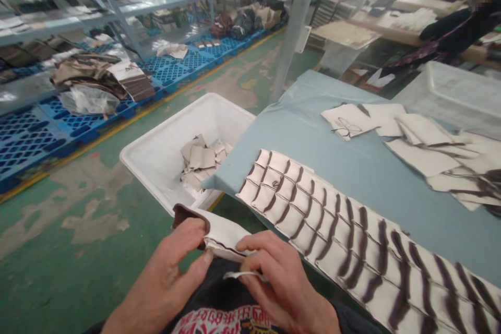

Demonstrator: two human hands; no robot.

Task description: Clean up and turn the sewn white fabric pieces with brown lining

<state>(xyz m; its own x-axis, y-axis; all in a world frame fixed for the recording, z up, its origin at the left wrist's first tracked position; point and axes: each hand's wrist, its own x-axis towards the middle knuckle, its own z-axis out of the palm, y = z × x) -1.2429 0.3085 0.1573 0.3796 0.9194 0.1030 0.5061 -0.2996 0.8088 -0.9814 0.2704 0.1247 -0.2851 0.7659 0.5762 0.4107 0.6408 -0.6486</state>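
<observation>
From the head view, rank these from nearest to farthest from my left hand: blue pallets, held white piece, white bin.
Nearest to the left hand first:
1. Held white piece: at its fingers, touching.
2. White bin: just ahead, beside the table.
3. Blue pallets: farther ahead and left, beyond the bin.

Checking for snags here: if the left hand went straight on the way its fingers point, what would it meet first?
The left hand would first meet the pale folded piece it holds; beyond that, probably the table, though depth is unclear.
</observation>
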